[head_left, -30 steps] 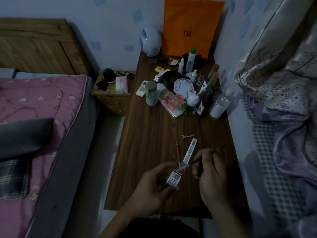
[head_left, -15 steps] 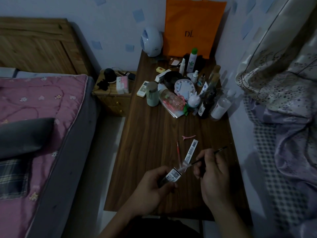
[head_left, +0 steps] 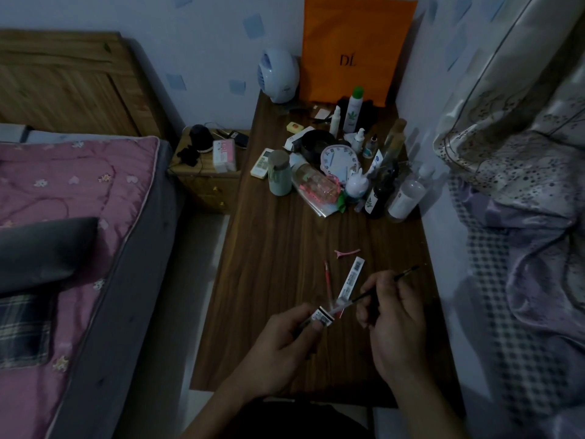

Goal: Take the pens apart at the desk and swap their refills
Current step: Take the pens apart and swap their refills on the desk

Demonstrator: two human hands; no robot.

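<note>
Hands (head_left: 281, 340) nearer over cluttered desk (head_left: 285, 248)

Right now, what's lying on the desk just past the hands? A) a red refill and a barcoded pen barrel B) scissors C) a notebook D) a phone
A: the red refill and the barcoded pen barrel lie side by side on the desk.

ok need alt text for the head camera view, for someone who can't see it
Over a dim wooden desk, the left hand holds a barcoded pen barrel while the right hand holds a thin black refill at its mouth. A red refill and labelled white barrel lie just beyond; bottles and a clock crowd the far end.
</note>
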